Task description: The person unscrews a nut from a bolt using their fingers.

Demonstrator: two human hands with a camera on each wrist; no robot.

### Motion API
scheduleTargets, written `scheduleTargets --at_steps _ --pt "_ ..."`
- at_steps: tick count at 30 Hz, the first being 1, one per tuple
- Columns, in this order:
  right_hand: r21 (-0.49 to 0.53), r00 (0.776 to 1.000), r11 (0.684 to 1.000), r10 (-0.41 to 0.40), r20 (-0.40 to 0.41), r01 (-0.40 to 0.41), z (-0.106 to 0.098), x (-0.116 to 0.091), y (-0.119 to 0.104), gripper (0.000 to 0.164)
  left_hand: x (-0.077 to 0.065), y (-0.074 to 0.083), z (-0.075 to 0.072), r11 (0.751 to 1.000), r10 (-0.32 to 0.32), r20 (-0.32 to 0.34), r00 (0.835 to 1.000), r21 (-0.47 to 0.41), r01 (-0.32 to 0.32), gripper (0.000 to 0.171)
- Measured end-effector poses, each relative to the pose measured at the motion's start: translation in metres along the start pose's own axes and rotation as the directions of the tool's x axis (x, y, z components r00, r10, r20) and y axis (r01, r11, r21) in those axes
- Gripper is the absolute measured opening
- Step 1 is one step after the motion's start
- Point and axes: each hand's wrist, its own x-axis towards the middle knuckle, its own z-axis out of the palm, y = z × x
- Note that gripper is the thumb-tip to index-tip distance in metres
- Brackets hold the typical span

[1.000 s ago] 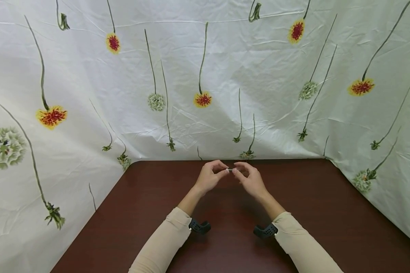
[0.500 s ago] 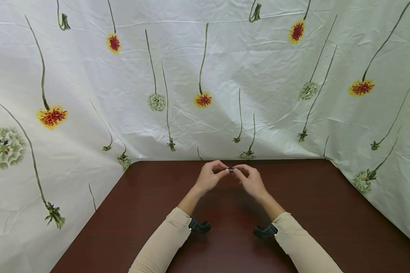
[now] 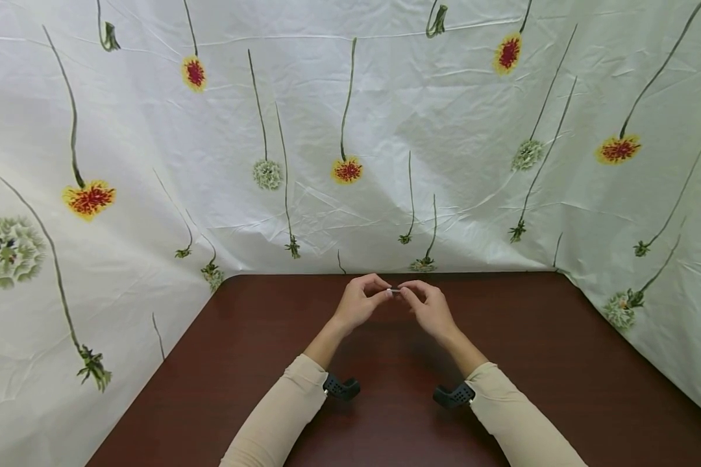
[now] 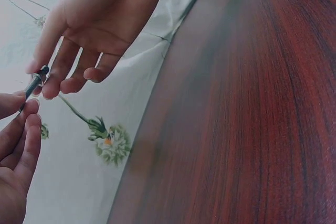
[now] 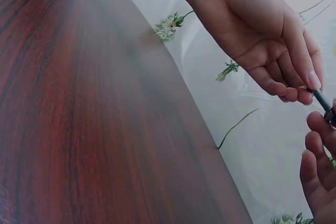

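Note:
Out over the table's far side, both hands meet at a small metal bolt (image 3: 394, 290). My left hand (image 3: 355, 306) pinches its threaded end between thumb and fingertips. The right hand (image 3: 431, 312) has thumb and index finger on the dark head end. In the left wrist view the bolt (image 4: 32, 86) slants, its grey threaded shank running from the left fingertips (image 4: 31, 107) up to the head. A ring-like piece, maybe a washer or nut, sits near the head; fingers partly hide it. The right wrist view shows the thread (image 5: 321, 99) between both hands.
A dark reddish-brown wooden table (image 3: 257, 363) lies under the arms. Behind it and along its sides hangs a white floral-printed cloth (image 3: 304, 117). Each wrist carries a dark strap-like mount, the left mount (image 3: 341, 387) and the right mount (image 3: 452, 395).
The right hand's index finger has come down and left onto the bolt, with the thumb shifting slightly. My left hand has kept its place and grip.

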Motion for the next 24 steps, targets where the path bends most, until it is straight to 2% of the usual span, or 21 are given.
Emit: scheduleTargets --at_steps 3,6,9,12,18,24 --pt "0.003 0.999 0.999 -0.032 0.003 0.032 0.0 0.0 0.001 0.018 0.0 0.0 0.0 1.0 0.001 0.002 1.0 0.002 -0.001 0.007" --pt "0.002 0.999 0.999 -0.049 0.014 0.048 -0.001 0.0 0.0 0.028 0.0 -0.001 0.001 1.0 0.003 -0.002 1.0 -0.002 -0.003 0.006" --pt "0.006 1.0 1.0 -0.025 0.017 0.024 0.0 0.0 0.0 0.035 0.0 -0.001 0.0 1.0 -0.001 -0.002 1.0 -0.011 0.001 0.006" --pt "0.006 1.0 1.0 0.013 0.001 -0.013 0.0 -0.001 -0.002 0.031 0.001 -0.001 0.0 1.0 -0.007 -0.001 1.0 -0.013 0.007 0.006" --pt "-0.004 1.0 1.0 0.001 0.012 -0.001 -0.004 -0.008 -0.028 0.023 0.001 -0.001 0.0 1.0 -0.007 0.002 1.0 -0.006 0.007 0.006" --pt "0.04 0.999 0.999 0.011 0.046 -0.013 -0.006 -0.013 -0.043 0.032 0.0 -0.001 0.0 1.0 -0.007 0.002 1.0 -0.006 0.007 0.007"
